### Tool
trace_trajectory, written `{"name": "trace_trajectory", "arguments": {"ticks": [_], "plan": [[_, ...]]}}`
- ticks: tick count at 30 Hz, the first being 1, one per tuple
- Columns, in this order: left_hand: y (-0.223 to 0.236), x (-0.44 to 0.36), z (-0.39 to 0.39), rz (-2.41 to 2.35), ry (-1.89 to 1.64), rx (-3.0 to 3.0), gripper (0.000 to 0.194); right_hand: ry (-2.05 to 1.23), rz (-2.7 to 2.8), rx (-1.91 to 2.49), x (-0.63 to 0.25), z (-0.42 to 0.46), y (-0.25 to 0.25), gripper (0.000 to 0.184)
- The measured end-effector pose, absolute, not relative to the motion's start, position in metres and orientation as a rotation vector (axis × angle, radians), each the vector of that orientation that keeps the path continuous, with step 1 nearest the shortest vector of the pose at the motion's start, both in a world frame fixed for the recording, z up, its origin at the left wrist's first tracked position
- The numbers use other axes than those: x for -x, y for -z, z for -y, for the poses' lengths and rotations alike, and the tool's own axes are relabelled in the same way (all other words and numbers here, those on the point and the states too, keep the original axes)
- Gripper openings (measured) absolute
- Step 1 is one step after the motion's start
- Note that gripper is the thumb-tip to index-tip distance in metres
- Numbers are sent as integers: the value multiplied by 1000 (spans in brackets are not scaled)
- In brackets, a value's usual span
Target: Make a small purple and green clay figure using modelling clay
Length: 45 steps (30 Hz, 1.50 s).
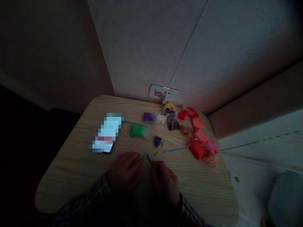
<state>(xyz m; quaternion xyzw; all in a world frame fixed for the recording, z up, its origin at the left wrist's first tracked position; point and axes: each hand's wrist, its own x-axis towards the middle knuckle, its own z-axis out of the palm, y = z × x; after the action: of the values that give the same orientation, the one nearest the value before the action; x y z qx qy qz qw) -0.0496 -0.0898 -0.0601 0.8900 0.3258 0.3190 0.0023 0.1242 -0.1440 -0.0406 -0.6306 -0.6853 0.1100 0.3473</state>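
Note:
My right hand point(165, 181) is closed round a thin teal clay tool point(149, 159), its tip pointing forward and left over the table. My left hand point(125, 171) rests on the tabletop with fingers bent together, and a small green clay leaf point(143, 156) shows at its fingertips. Two more green leaves, one point(156, 154) lying flat and another point(162, 143) further back, are near a purple clay bunch of grapes point(157, 141). Behind them lies a bag of green clay point(137, 130). The undersides of both hands are dark and partly hidden.
A lit phone point(109, 148), its screen blurred out, lies at the left of the wooden table point(71, 164). Teal sticks point(176, 150) point(134, 123) lie right and back. Bags of purple point(149, 117), brown point(173, 124) and red clay point(197, 149) line the back and right. A wall socket point(163, 92) holds a plug.

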Motion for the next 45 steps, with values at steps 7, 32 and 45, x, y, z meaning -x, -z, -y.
{"name": "trace_trajectory", "arguments": {"ticks": [7,32,45], "plan": [[52,48,86,-928,-1005,-2823,22,-314,1775,1638,-125,146,42,15],[48,54,87,-1028,-934,-2843,25,-361,1825,1547,-138,140,44,16],[53,56,88,-1044,-896,-2800,27,-504,1773,1557,-141,139,48,16]]}}
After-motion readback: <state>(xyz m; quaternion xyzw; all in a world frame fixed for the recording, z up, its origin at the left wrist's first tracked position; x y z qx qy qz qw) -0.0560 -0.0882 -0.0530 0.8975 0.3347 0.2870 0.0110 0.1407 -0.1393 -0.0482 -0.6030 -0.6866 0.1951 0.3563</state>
